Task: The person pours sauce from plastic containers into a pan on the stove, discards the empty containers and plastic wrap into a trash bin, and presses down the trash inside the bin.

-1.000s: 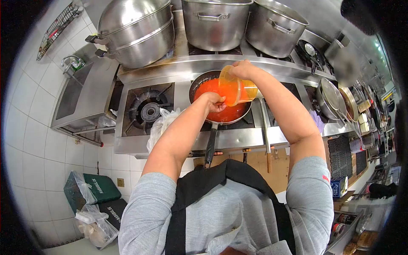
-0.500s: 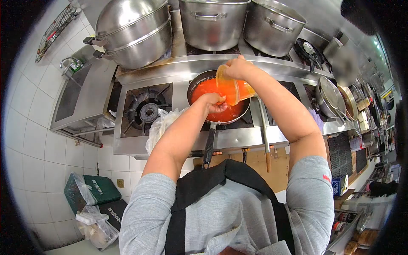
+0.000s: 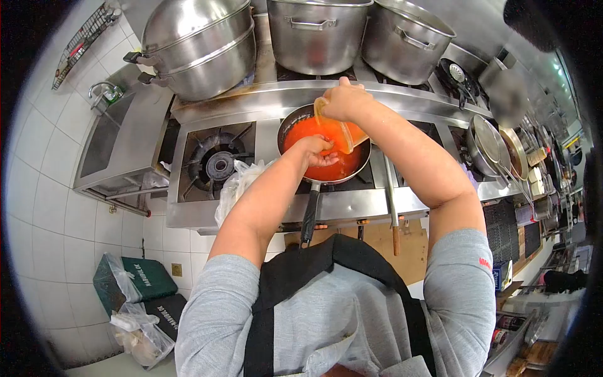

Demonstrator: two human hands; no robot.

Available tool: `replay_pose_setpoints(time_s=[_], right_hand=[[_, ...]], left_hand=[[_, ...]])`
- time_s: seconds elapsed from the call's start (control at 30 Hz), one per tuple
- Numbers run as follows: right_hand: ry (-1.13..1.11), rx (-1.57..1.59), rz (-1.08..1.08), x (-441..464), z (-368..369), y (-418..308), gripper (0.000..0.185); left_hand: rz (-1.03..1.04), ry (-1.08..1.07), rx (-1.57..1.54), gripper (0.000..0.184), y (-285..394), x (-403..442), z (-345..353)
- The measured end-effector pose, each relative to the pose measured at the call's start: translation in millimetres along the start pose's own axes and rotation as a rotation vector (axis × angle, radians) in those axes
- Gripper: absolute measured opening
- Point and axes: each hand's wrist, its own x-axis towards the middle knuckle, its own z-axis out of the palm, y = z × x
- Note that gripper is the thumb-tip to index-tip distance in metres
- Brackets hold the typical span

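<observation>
A black frying pan (image 3: 290,115) of bright orange-red sauce (image 3: 338,169) sits on the stove, its handle pointing at my body. My right hand (image 3: 347,102) grips a see-through plastic tub (image 3: 345,133) from above and holds it tipped over the pan. Orange sauce coats the tub's inside. Low over the sauce, my left hand (image 3: 316,151) is beside the tub's rim, palm turned partly up. Its fingers are loosely bent, with a gap between thumb and fingers. Whether the fingertips touch the rim, I cannot tell.
Large steel pots (image 3: 317,38) stand along the back. An unlit burner (image 3: 220,164) and a crumpled plastic bag (image 3: 235,188) are left of the pan. A long-handled tool (image 3: 392,207) lies to its right. Strainers and bowls (image 3: 487,141) sit farther right.
My right hand has shifted slightly left and tilted the tub further over the pan. My left hand stays by the rim, its thumb and fingers slightly farther apart.
</observation>
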Motion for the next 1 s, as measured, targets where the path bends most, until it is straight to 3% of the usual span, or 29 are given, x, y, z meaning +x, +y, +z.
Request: replay_pose_setpoints(time_s=[0.4,0.7,1.0], right_hand=[[-0.003,-0.088,-0.03,-7.1,-12.4,-14.0,0.047],[0.031,-0.033,-0.006,0.8,-13.2,-9.0,0.048],[0.079,-0.013,-0.104,2.6,-11.3,-0.7,0.048]], left_hand=[[0.018,0.014,-0.073,0.032,3.0,-11.0,5.1],[0.132,0.034,0.072,0.033,2.3,-12.9,2.2],[0.495,0.131,0.458,0.029,4.7,13.8,-20.0]])
